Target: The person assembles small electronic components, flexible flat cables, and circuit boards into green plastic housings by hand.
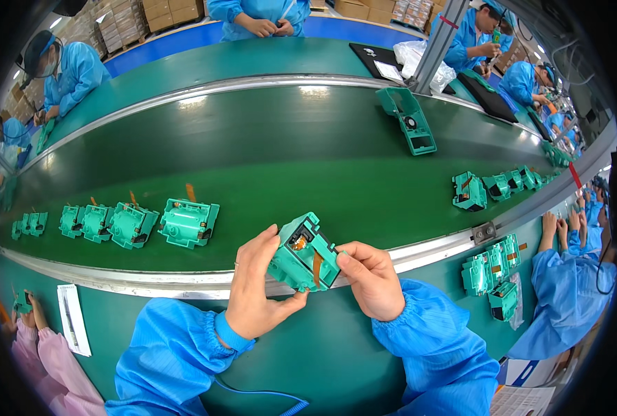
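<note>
A teal-green plastic housing is held up in front of me, tilted, over the near metal rail of the conveyor. Its open side shows black edging, a coppery part inside and an orange-brown flex strip. My left hand grips it from the left, with the thumb under the lower edge and the fingers along the far left side. At the right edge, my right hand pinches with thumb and forefinger; whether a small piece is between those fingertips I cannot tell. A blue wrist band circles my left wrist.
Similar housings line the green belt at left and far right. A longer green casing lies toward the back. Several housings stand on the bench at right. A white paper strip lies left. Co-workers sit around the line.
</note>
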### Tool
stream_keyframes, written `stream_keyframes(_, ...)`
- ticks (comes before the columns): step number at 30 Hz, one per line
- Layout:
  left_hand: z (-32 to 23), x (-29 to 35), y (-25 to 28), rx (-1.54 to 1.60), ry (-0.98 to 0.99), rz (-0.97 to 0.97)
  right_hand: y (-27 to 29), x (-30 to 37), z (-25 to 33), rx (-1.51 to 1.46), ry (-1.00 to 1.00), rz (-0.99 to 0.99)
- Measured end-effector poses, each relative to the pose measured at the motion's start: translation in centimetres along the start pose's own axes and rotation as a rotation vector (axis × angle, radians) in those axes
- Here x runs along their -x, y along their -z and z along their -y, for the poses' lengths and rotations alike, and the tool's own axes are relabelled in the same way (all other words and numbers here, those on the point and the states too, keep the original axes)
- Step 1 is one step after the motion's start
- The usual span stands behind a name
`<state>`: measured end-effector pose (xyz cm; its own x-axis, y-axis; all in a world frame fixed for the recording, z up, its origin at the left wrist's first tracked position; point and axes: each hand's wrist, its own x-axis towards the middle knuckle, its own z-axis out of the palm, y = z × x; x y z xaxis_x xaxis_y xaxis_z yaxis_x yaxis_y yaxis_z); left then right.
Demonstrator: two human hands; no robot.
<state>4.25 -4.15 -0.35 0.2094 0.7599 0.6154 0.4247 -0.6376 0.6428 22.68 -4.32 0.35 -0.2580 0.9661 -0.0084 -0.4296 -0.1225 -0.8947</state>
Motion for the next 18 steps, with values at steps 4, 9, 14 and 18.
stream_keyframes(4, -0.1, -0.2, 0.2, -0.056, -0.014, 0.024, -0.1, 0.0, 0.0, -0.005, 0.006, -0.013)
stream_keyframes(9, 0.0, -0.1, 0.1, 0.03, -0.024, 0.024, 0.0, 0.1, 0.0, -0.08, -0.025, 0.005)
stream_keyframes(14, -0.2, -0.1, 0.3, -0.011, -0.041, 0.024, -0.5, 0.2, -0.1, -0.006, 0.021, -0.028)
stream_keyframes(18, -0.7, -1.1, 0.7, -0.171, -0.035, 0.06, -0.3, -0.1, 0.3, 0.105, 0.032, -0.078)
